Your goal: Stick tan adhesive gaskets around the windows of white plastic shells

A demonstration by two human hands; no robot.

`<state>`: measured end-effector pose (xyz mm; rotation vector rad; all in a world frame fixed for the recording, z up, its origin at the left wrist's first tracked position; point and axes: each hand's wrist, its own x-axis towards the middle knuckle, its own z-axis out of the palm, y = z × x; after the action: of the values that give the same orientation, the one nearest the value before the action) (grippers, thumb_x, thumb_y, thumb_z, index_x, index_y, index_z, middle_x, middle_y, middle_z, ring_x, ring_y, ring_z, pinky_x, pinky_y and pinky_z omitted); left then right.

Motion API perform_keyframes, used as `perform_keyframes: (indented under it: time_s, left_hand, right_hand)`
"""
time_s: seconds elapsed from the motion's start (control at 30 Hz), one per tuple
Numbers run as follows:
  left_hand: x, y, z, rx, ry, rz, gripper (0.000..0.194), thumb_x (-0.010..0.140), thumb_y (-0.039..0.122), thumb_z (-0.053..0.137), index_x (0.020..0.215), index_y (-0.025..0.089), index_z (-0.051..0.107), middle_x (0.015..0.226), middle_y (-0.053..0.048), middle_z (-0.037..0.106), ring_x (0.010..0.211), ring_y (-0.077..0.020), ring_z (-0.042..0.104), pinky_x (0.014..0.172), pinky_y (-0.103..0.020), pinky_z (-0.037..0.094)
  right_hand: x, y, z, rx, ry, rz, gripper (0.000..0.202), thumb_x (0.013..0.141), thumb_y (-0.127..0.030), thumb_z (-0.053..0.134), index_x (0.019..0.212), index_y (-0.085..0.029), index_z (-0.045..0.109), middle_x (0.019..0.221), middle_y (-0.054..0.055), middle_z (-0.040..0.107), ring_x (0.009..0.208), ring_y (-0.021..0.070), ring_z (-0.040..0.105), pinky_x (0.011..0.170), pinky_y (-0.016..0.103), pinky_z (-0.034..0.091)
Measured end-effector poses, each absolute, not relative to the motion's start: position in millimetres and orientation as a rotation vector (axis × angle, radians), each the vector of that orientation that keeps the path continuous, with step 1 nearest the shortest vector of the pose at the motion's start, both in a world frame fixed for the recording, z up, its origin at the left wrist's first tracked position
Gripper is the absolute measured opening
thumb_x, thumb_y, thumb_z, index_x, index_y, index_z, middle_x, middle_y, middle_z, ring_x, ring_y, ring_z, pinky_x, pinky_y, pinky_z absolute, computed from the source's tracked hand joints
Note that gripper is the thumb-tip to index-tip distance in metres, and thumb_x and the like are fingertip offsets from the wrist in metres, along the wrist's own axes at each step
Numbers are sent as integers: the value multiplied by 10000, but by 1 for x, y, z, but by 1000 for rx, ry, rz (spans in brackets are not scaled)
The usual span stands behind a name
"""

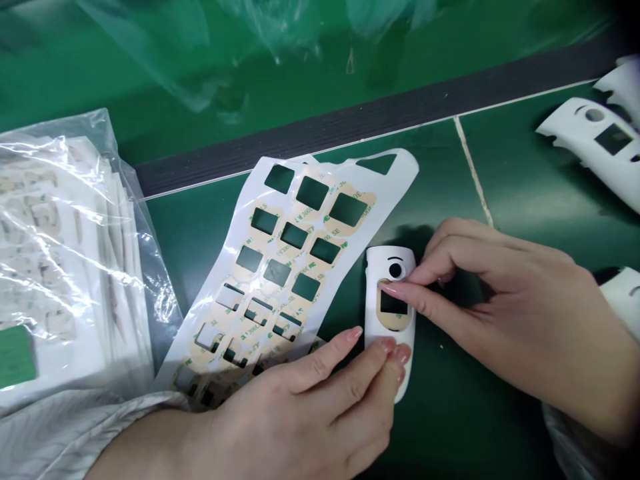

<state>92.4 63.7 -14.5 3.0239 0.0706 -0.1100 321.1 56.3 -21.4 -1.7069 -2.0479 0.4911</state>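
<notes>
A white plastic housing [379, 261] with a round hole and a rectangular window lies on the green work surface. Around its window sits a tan adhesive sticker [400, 323] with green print. My right hand [520, 313] pinches the sticker's upper edge between thumb and index finger, close to the round hole. With several fingertips, my left hand [320, 407] holds the housing's lower end against the surface. Beside it, a white backing sheet [395, 190] carries rows of similar stickers with rectangular cutouts; my left hand and forearm cover its near end.
At the left, a clear plastic bag [113, 167] contains stacked sticker sheets and a green piece [16, 357]. More white housings [575, 137] lie at the right edge. A dark strip [300, 140] runs along the back, and a pale line [473, 170] crosses the green surface.
</notes>
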Motion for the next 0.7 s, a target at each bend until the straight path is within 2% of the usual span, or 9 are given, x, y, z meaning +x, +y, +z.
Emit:
perform_keyframes:
  time_s: [0.13,0.23,0.3,0.4,0.5,0.6,0.7]
  left_hand:
    - [91,59,-14,3043,79,-58,424,1003,242,275,1344,165,515,1466,-36,463,1379,-223,387,1184,-381,235]
    - [90,56,-18,3077,82,2,388,1011,312,347,1321,189,546,1442,-26,494,1356,-223,417,1167,-382,262]
    - [90,56,-21,3092,83,40,393,1014,339,358,1315,184,555,1439,-36,498,1357,-227,417,1164,-388,263]
    - [91,57,-24,3102,98,61,420,1020,343,322,1326,170,552,1444,-46,494,1367,-231,404,1163,-391,256]
    - [92,58,-25,3126,98,109,432,1028,351,284,1304,195,577,1401,-26,538,1336,-216,437,1146,-382,271]
    - [92,59,-26,3155,100,180,434,1029,370,287,1279,202,599,1383,-18,555,1314,-212,456,1134,-384,285]
    - [92,60,-28,3191,77,204,402,1020,332,326,1316,207,567,1410,-4,534,1329,-200,435,1122,-381,319]
  right_hand:
    - [319,56,-22,-1715,-2199,186,250,891,-390,603,744,-219,497,722,25,530,698,188,528,589,312,380]
    - [327,58,-25,-1785,-2189,6,360,852,-558,596,795,-221,483,720,32,506,707,221,506,626,343,362]
    - [335,60,-28,-1835,-2103,29,424,829,-631,577,834,-216,494,717,22,510,680,207,499,607,333,359]
    - [342,66,-32,-1833,-2019,265,446,827,-644,571,885,-204,525,763,22,548,689,183,513,591,304,381]
    - [339,71,-33,-1774,-2018,539,483,750,-647,662,897,-201,548,841,31,549,782,199,509,682,327,411]
    - [332,74,-30,-1778,-1891,838,379,730,-520,752,830,-210,558,836,21,524,799,203,465,756,369,371]
    - [330,74,-24,-1765,-1751,1080,335,699,-402,799,765,-213,530,816,14,525,786,193,462,752,371,360]
